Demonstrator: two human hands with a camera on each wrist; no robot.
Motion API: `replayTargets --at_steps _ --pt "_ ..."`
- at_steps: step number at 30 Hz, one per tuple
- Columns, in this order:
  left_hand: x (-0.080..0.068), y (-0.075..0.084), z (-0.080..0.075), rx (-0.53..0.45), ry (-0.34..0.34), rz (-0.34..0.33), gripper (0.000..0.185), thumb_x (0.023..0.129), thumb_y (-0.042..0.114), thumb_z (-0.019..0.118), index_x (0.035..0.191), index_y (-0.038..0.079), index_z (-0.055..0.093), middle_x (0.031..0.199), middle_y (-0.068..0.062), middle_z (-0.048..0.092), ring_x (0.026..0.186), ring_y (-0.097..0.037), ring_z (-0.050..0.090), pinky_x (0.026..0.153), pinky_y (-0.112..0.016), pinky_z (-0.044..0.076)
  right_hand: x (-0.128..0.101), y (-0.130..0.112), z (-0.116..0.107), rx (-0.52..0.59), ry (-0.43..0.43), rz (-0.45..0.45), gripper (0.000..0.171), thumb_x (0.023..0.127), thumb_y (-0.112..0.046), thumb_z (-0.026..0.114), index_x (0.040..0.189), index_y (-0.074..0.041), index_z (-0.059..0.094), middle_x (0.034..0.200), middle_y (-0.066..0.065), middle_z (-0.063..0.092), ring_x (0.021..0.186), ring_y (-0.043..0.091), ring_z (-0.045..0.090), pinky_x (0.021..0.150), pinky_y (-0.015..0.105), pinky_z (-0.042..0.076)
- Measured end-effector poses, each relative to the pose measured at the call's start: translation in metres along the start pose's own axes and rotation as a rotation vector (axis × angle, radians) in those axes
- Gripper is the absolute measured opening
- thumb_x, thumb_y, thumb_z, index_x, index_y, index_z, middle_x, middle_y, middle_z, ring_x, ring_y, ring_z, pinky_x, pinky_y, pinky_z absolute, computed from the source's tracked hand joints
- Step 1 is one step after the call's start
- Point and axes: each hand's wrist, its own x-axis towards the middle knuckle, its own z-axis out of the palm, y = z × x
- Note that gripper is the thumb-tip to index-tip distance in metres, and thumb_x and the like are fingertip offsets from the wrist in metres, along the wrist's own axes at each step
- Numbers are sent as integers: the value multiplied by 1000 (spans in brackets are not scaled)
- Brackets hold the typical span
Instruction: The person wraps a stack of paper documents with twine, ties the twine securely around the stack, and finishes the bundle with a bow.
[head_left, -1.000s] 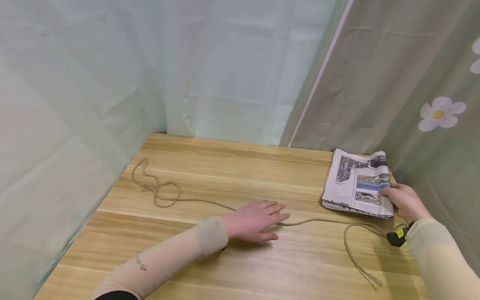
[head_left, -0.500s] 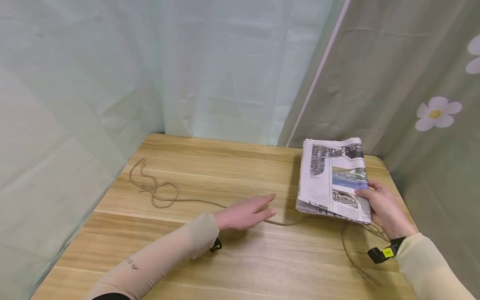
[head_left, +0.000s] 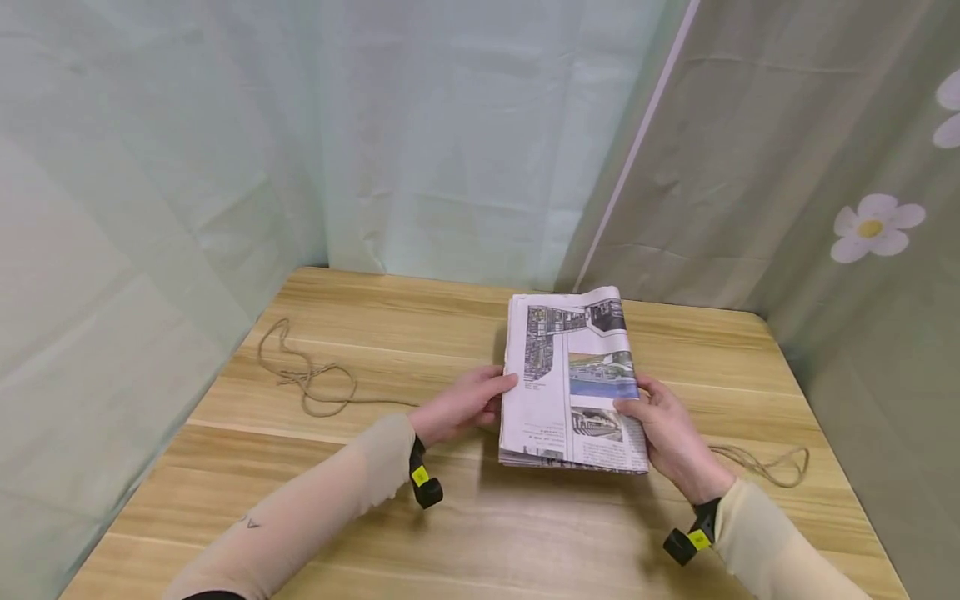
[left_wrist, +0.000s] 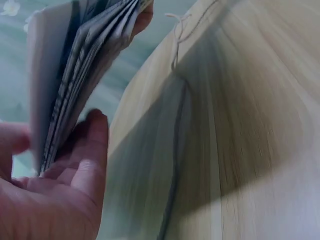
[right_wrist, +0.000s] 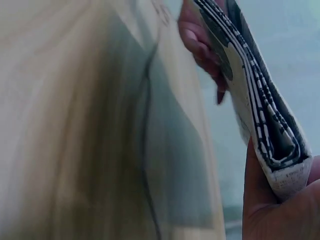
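Note:
A folded stack of newspaper point(head_left: 555, 383) is held up over the middle of the table. My left hand point(head_left: 461, 406) grips its left edge, thumb on the front and fingers behind. On the opposite edge my right hand point(head_left: 671, 433) pinches the folded side, thumb on top. The left wrist view shows the loose layered edges of the newspaper point(left_wrist: 75, 75) between thumb and fingers. In the right wrist view the folded end of the newspaper point(right_wrist: 265, 115) sits in the right hand's grasp. Beneath it a thin twine point(head_left: 378, 401) lies across the tabletop, its middle hidden in the head view.
The wooden table point(head_left: 480, 550) has curtains point(head_left: 450, 150) along its back and sides. Tangled loops of twine point(head_left: 307, 379) lie at the left, and another twine loop point(head_left: 772, 471) lies at the right. Both wrists carry small black cameras.
The newspaper has been lifted from the table's right side and carried left to the middle by my right hand. My left hand has come off the twine and taken the newspaper's left edge.

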Motion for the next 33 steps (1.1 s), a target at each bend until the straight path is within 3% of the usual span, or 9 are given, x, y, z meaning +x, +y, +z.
replayTargets --at_steps 7,12,17,26,33 --pt "-24 -6 -24 110 -9 2 40 106 10 53 142 -7 47 122 -19 67 104 -29 70 87 -41 59 -6 20 19 -51 -85 34 63 96 4 58 149 10 24 114 14 69 90 19 71 79 33 60" --pt "-41 -12 -34 198 -1 -27 40 105 10 56 140 -9 48 117 -18 69 101 -29 71 83 -40 60 -9 33 20 -179 -172 46 57 98 -8 63 143 12 33 115 18 69 93 21 69 82 34 58" --pt "-52 -20 -39 234 5 -59 37 105 10 57 137 -9 50 112 -17 70 97 -28 72 82 -40 61 -9 46 20 -327 -223 26 50 101 -18 63 135 13 43 104 15 68 85 22 66 73 35 58" --pt "-53 -29 -43 409 -8 -67 32 104 11 59 129 -8 55 105 -12 72 88 -26 73 74 -37 62 -6 59 21 -522 -253 -35 47 98 -22 70 126 10 48 86 13 64 60 25 63 51 44 58" --pt "-50 -33 -47 513 25 -47 20 102 11 62 114 -5 56 92 -10 71 79 -22 72 68 -36 62 -2 64 20 -618 -219 -33 52 97 -30 73 127 6 50 83 11 63 58 24 62 48 42 57"
